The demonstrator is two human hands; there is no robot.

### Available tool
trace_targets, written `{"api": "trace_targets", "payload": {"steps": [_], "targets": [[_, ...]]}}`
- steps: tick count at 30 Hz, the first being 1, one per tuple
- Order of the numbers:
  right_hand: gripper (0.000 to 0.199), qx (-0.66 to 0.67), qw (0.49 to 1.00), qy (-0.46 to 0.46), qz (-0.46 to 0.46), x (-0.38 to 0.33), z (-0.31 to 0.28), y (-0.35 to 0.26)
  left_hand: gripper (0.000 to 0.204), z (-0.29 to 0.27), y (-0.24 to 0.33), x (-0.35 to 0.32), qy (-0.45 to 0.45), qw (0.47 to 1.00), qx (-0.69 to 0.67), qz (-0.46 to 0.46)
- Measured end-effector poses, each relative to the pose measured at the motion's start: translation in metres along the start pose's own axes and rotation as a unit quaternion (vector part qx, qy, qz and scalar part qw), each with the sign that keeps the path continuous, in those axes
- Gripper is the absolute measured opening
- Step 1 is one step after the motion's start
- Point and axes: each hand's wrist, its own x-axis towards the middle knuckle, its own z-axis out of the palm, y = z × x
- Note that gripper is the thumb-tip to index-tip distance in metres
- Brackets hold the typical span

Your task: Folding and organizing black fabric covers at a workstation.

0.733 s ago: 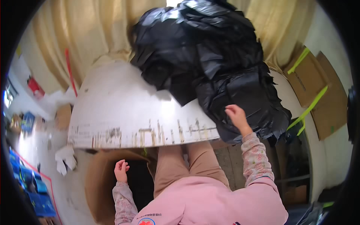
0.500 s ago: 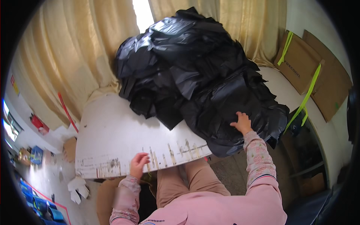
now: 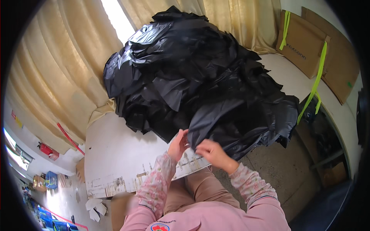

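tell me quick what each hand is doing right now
Left hand: fingers closed on the near edge of a black plastic sheet.
Right hand: pinching the same sheet's edge, beside the left.

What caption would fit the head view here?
Both hands, left hand and right hand, pinch the near edge of a black plastic sheet from a large pile on a white table.
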Motion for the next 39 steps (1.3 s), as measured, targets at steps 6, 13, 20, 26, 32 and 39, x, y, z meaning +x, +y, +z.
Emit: {"api": "trace_targets", "payload": {"steps": [6,13,20,26,32,39], "targets": [[0.037,0.083,0.984,0.048,0.148,-0.037,0.035,0.010,0.048,0.002,-0.002,-0.003,-0.024,0.999,0.026,-0.020],[0.038,0.268,0.925,0.116,0.243,-0.018,0.041,-0.013,0.039,0.024,-0.004,-0.056,-0.029,0.990,0.106,0.087],[0.024,0.475,0.832,-0.035,0.286,0.015,-0.005,-0.114,0.100,-0.004,0.057,-0.080,-0.078,0.817,0.487,0.300],[0.031,0.311,0.870,-0.249,0.289,0.031,-0.001,-0.165,0.094,0.028,0.086,-0.116,-0.102,0.676,0.610,0.401],[0.058,0.338,0.786,-0.468,0.219,0.019,-0.017,-0.144,0.075,-0.005,0.100,-0.130,-0.065,0.864,0.414,0.280],[0.075,0.162,0.789,-0.588,0.081,0.019,-0.030,-0.143,0.061,-0.032,0.075,-0.126,-0.268,0.820,0.425,0.273]]}}
